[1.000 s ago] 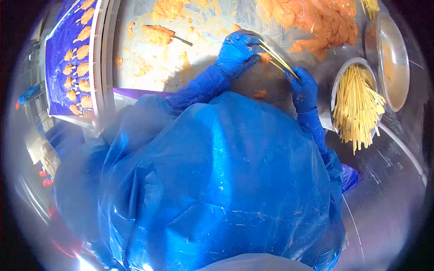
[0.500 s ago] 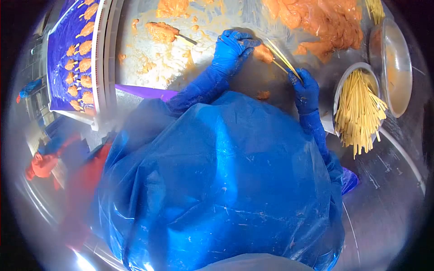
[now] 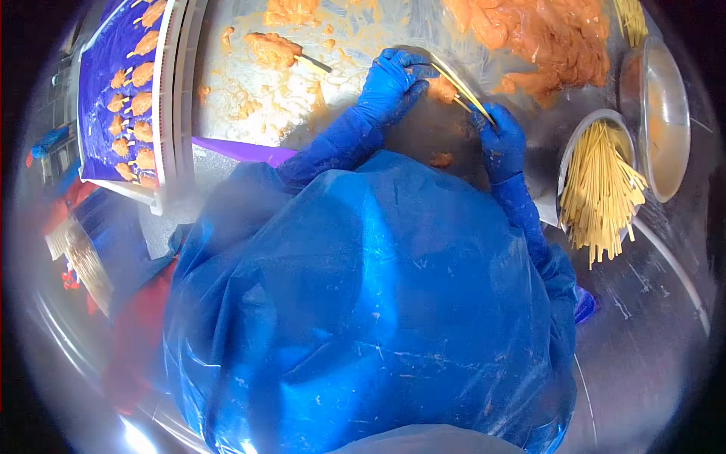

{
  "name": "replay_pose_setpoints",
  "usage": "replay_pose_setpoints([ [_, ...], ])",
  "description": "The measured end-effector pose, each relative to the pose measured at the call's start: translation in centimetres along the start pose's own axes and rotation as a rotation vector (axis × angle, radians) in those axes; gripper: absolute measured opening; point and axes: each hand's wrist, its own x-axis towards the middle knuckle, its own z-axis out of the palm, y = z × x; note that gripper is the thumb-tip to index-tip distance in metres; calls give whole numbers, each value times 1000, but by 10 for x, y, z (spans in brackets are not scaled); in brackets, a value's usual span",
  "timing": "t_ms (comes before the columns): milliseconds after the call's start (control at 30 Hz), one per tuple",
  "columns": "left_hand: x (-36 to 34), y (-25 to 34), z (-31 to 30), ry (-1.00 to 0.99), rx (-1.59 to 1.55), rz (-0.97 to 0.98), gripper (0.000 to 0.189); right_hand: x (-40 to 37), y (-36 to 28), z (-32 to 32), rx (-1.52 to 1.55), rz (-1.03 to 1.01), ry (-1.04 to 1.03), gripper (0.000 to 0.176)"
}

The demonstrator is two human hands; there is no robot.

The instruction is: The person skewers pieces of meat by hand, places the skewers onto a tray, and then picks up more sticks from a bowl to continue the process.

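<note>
My left hand, in a blue glove, is curled closed at the left end of an orange-coated piece of meat. My right hand, gloved too, is closed around thin wooden skewers. One skewer slants across to my left fingertips, and another runs toward the meat. How deep that one sits in the meat is hidden. To the left on the metal table lies a finished meat skewer. A small meat scrap lies near my apron.
A heap of orange meat covers the upper right. At right, a container of wooden skewers stands beside a metal bowl. At left, a white-edged tray holds rows of skewered meat on purple film. Blurred red clothing shows lower left.
My right hand has moved slightly left and up, bringing the skewers closer to my left hand. One skewer's tip now reaches my left fingers. Blurred red and blue shapes at left have shifted.
</note>
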Motion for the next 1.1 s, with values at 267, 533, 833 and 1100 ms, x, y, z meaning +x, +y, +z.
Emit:
replay_pose_setpoints([
  [267,-5,1,-13,57,28,-179,27,1,1,0,105,0,0,13],
  [533,-7,-9,-5,73,-29,-178,20,13,5,0,183,-16,-47,15],
  [833,-5,-10,-7,71,-58,-136,21,25,6,7,206,-13,-97,12],
  [1100,-5,-8,-7,61,6,-152,24,32,0,22,153,10,-127,14],
])
